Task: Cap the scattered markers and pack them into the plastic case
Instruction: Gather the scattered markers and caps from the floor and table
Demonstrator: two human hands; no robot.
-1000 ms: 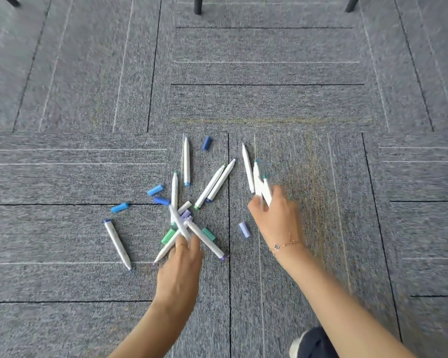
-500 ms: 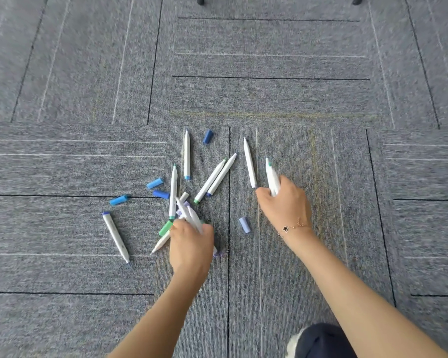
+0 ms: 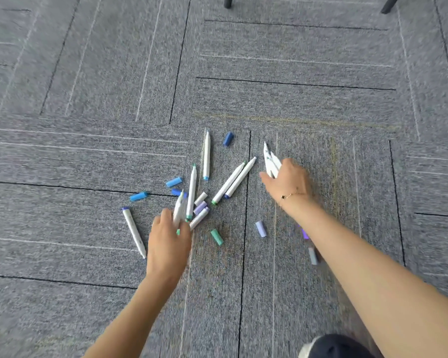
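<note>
Ideally both hands, the left hand [image 3: 169, 244] and right hand [image 3: 286, 180] each gripping white markers [image 3: 270, 161], bundle them parallel before matching caps near the green cap [image 3: 216, 236].

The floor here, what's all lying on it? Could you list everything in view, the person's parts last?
Carpet: one, grey tiles with dark seams, fills the view.
Loose markers: about seven, white barrels with coloured ends, scattered mid-floor between the hands.
Blue caps: about four, light to dark blue, left of and above the pile.
Green cap: one, right of the left hand.
Lilac cap: one, beside the right forearm.
Furniture legs: two, dark, top edge.
Plastic case: not in view.
Left hand: grips white markers, count blurred.
Right hand: grips a few white markers; bracelet on wrist.
</note>
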